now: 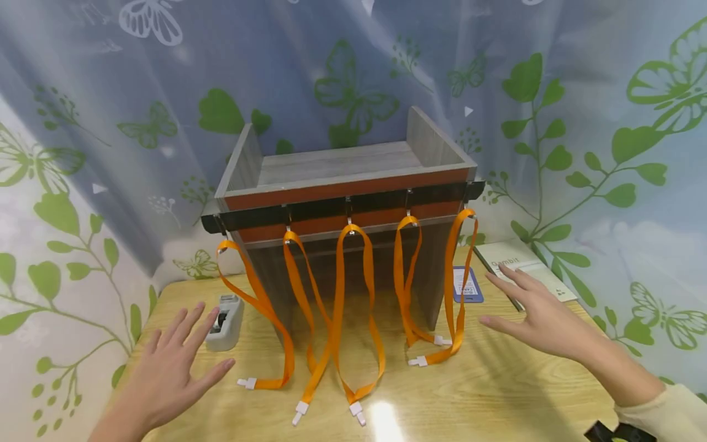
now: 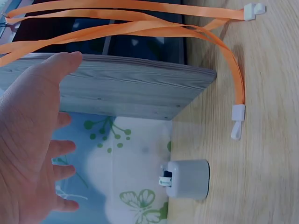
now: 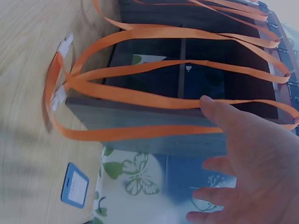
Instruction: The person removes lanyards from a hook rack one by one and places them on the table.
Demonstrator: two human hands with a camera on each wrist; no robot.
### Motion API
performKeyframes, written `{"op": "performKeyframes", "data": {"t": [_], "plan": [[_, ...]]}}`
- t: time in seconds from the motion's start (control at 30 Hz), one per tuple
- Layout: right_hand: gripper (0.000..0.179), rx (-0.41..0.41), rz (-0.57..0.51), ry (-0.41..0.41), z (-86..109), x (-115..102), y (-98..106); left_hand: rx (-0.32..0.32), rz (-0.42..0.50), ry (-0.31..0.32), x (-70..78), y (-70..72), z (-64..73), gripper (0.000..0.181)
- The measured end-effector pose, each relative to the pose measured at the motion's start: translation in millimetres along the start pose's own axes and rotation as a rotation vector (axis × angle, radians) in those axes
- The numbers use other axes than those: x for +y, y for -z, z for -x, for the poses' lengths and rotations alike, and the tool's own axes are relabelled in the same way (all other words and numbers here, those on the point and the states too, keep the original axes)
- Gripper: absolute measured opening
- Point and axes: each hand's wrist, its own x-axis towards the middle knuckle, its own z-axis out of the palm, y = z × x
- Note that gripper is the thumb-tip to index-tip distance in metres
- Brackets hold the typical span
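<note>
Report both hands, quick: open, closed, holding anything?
Left hand: open, fingers spread, holding nothing.
Right hand: open, holding nothing.

Lanyards [image 1: 340,270] between tape dispenser [image 1: 229,329] and notebook [image 1: 538,264]

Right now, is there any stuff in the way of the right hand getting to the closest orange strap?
No, nothing visible stands between the right hand and the nearest orange strap. The blue badge lies lower, flat on the table.
</note>
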Motion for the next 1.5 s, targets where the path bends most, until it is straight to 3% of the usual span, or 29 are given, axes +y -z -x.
{"op": "performKeyframes", "data": {"t": [0.13,0.23,0.33,0.53,0.7,0.8,0.93,1.07,1.17,1.3,1.5], "plan": [[0.078,0.038,-0.027,0.002,-5.7,-8,1,-0.022,0.064,0.017,5.4,1.4,-4.5,0.089],[0.075,0.065,-0.061,0.006,-10.0,-13,1,0.001,0.095,0.006,8.6,0.5,-10.7,0.085],[0.071,0.112,-0.082,0.033,-14.4,-17,0,0.094,0.099,-0.055,9.8,-2.5,-17.4,0.082],[0.057,0.218,-0.111,0.07,-20.2,-23,-4,0.351,0.153,-0.205,12.1,-5.2,-34.5,0.07],[0.05,0.199,-0.149,0.027,-24.4,-26,-4,0.496,0.28,-0.211,19.8,-6.9,-48.0,0.045],[0.047,0.191,-0.152,0.023,-26.7,-28,-4,0.527,0.352,-0.185,25.8,-9.5,-53.9,0.029],[0.04,0.224,-0.168,0.049,-29.6,-33,-5,0.514,0.392,-0.126,34.2,-13.6,-60.8,0.016],[0.032,0.271,-0.206,0.097,-34.2,-37,-9,0.455,0.46,-0.014,43.4,-17.1,-66.3,0.012],[0.029,0.282,-0.238,0.112,-37.2,-38,-14,0.377,0.571,0.081,51.2,-19.8,-70.0,0.007],[0.021,0.269,-0.28,0.111,-39.8,-40,-24,0.328,0.701,0.193,59.1,-24.3,-74.6,0.013],[0.005,0.292,-0.337,0.091,-41.6,-42,-35,0.361,0.855,0.339,65.0,-31.1,-79.6,0.021]]}}
